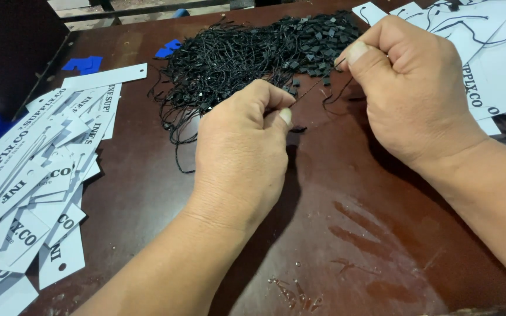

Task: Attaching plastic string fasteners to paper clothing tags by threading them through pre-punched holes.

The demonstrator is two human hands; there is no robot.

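Note:
My left hand (pixel 241 149) hovers over the dark brown table (pixel 346 234) with its fingers pinched on one end of a thin black string (pixel 314 88). My right hand (pixel 411 82), higher and to the right, pinches the other end between thumb and forefinger. The string runs taut between both hands. Just behind them lies a tangled heap of black strings with small plastic clasps (pixel 247 55).
A spread pile of white paper hang tags (pixel 36 175) with punched holes covers the table's left side. More white tags with strings attached (pixel 493 52) lie at the far right. Blue scraps (pixel 86 63) sit at the back left.

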